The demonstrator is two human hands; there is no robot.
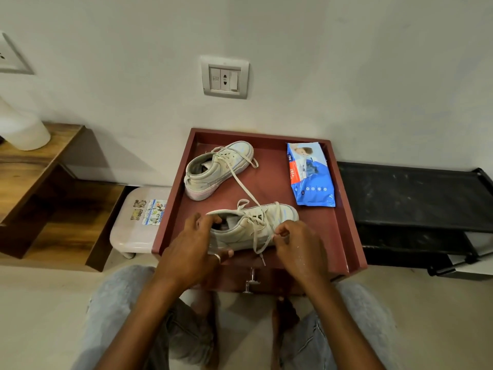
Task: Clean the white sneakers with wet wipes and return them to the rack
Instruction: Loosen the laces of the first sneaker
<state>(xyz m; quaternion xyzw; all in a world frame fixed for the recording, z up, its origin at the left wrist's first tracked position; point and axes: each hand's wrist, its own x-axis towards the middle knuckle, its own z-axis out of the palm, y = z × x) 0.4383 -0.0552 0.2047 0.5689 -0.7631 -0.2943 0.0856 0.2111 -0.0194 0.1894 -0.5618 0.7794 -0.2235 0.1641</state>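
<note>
The left hand [196,245] grips the near sneaker's [253,227] heel. The right hand [298,243] pinches its lace [262,243]. Both rest on a red table [344,217].

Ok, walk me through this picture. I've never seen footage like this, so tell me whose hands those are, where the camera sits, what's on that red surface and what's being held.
There is no machine here. A person wears one wide-angle camera on the head, looking forward and down, so the arms reach in from the bottom edge. The red tray-like tabletop has raised edges. On it lie a far sneaker, a near sneaker and a blue pack of wet wipes at the far right. The left hand steadies the near sneaker at its heel end. The right hand pinches one of its laces. No wipe is out of the pack yet. Right of the table stands a black rack.
</note>
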